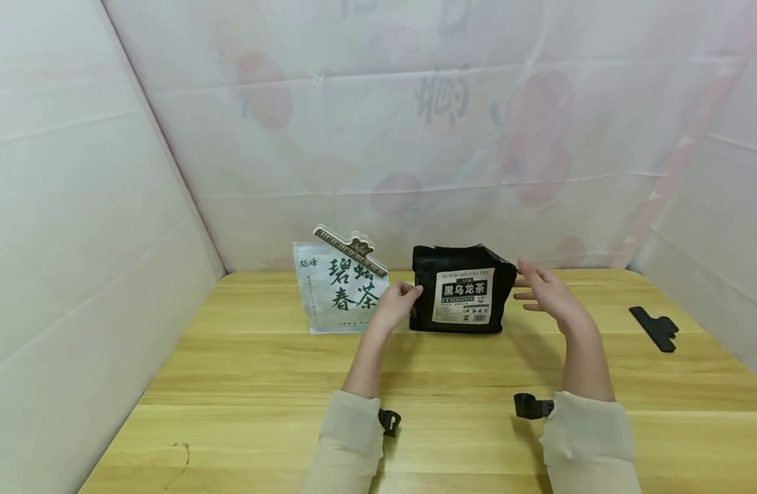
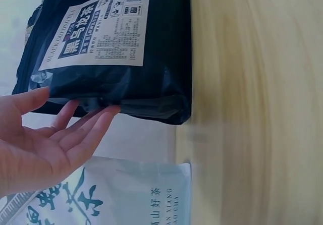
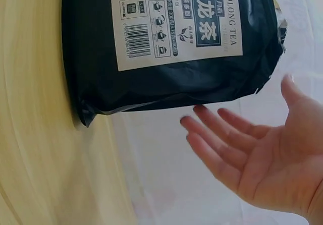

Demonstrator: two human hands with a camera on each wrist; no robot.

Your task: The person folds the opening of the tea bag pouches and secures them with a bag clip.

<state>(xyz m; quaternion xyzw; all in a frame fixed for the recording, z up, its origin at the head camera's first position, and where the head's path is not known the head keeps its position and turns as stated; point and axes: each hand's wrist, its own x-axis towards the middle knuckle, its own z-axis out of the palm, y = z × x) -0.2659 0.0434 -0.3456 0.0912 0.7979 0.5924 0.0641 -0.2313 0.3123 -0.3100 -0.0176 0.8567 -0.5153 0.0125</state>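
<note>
A black bag of oolong tea (image 1: 424, 302) stands upright on the table, its cream label facing me. On its left side is my left hand (image 1: 395, 305), its fingertips against the bag's side and the thumb near the front edge. My right hand (image 3: 262, 149) is at the bag's other side, fingers spread and fairly straight, fingertips right at the edge. Neither hand is curled round the bag. Left of it, partly behind my left hand, stands a pale tea bag (image 1: 319, 295) with green characters. A long white and dark clip (image 1: 353, 248) sits slanted across its top.
A black bag clip (image 1: 656, 329) lies on the wooden table (image 1: 261, 412) at the right. White printed cloth walls (image 1: 353, 137) enclose the table at the back and sides. Black camera straps (image 1: 529, 406) are on both wrists, by the cream sleeves.
</note>
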